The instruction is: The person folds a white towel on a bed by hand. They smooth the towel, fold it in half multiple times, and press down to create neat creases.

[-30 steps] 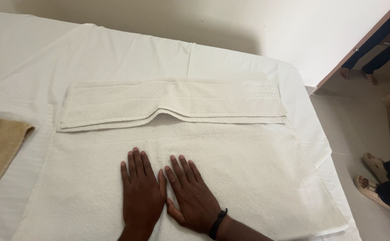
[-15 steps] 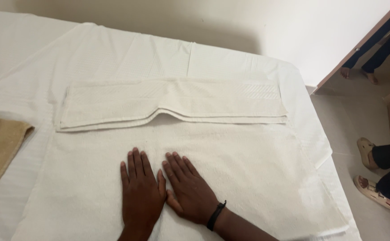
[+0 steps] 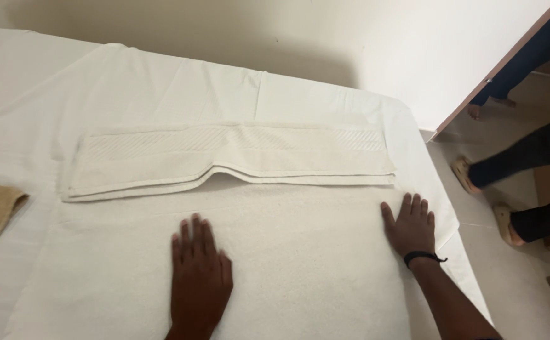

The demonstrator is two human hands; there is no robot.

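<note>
Left hand (image 3: pixel 199 277): bare, no ring, band or glove visible. Right hand (image 3: pixel 410 223): bare, likewise without rings. A thin black wristband (image 3: pixel 421 256) circled the right wrist, with a small loose end projecting at the outer side. Both forearms were uncovered; no sleeve reached into view.

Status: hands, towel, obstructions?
Left hand flat on white towel, centre. Right hand flat near its right edge. Far edge folded into a band. Nothing on top.
</note>
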